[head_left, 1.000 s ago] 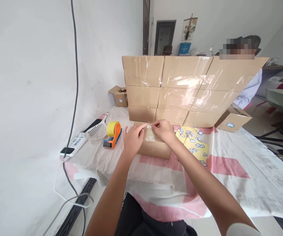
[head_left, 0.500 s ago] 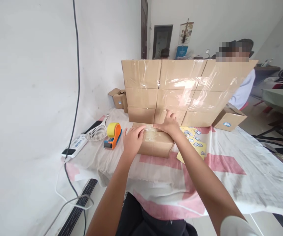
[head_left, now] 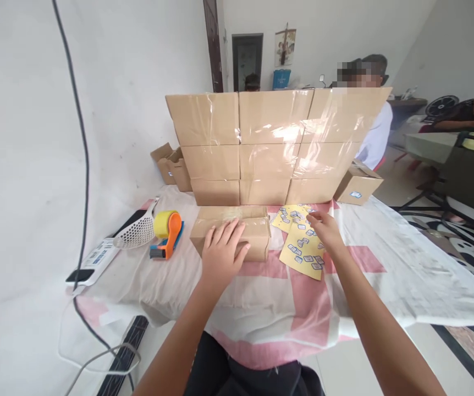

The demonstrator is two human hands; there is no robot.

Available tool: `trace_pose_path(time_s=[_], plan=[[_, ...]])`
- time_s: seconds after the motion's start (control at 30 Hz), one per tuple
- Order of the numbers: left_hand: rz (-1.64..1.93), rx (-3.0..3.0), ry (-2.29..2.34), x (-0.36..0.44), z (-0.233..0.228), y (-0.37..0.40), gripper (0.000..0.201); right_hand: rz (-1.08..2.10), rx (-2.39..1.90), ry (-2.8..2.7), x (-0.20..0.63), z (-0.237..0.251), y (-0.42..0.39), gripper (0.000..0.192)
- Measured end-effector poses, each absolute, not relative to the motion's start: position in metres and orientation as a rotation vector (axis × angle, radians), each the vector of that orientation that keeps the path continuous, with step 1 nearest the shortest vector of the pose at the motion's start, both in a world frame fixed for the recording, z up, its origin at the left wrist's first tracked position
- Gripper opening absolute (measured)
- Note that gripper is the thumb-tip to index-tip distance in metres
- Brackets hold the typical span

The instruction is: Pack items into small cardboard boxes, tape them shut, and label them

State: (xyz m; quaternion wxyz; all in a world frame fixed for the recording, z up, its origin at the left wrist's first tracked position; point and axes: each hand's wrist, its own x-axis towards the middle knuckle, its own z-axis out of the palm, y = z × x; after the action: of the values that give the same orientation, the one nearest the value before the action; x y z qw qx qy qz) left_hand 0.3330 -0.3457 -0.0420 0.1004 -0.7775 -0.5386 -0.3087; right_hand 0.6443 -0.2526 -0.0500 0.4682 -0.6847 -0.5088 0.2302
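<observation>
A taped cardboard box (head_left: 257, 245) lies in front of me on the cloth. My left hand (head_left: 222, 247) rests on it with the fingers spread over its top and near side. Clear tape shines along its upper seam. Right of the box are two yellow sheets (head_left: 298, 247) with small blue-edged labels on them. Over their right side is my right hand (head_left: 325, 231), its fingertips drawn together near the labels. Whatever those fingers may hold is too small to make out.
Stacked taped cartons (head_left: 265, 162) form a wall behind the box. An orange tape dispenser (head_left: 173, 234) with yellow tape, a white slotted skimmer (head_left: 138, 231) and a white device (head_left: 97, 261) lie left. A labelled carton (head_left: 356, 184) stands right. A co-worker (head_left: 375, 140) sits beyond the stack.
My right hand has left the box top and moved right to the yellow sheets. My left hand has shifted onto the middle of the box. The view has turned rightward.
</observation>
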Motion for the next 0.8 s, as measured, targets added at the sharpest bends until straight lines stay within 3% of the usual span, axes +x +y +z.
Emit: trace_pose_path(time_s=[0.2, 0.43, 0.8], plan=[[-0.965, -2.212, -1.584, 0.335, -0.050, -0.341, 0.043, 0.477, -1.629, -1.214, 0.676, -0.081, -0.260, 0.034], [-0.954, -2.164, -1.563, 0.335, -0.053, -0.340, 0.041, 0.448, -1.657, -1.536, 0.666, -0.086, -0.261, 0.029], [-1.018, -2.096, -1.478, 0.339, -0.058, -0.339, 0.046, 0.481, -1.877, -1.922, 0.674, -0.088, -0.277, 0.038]])
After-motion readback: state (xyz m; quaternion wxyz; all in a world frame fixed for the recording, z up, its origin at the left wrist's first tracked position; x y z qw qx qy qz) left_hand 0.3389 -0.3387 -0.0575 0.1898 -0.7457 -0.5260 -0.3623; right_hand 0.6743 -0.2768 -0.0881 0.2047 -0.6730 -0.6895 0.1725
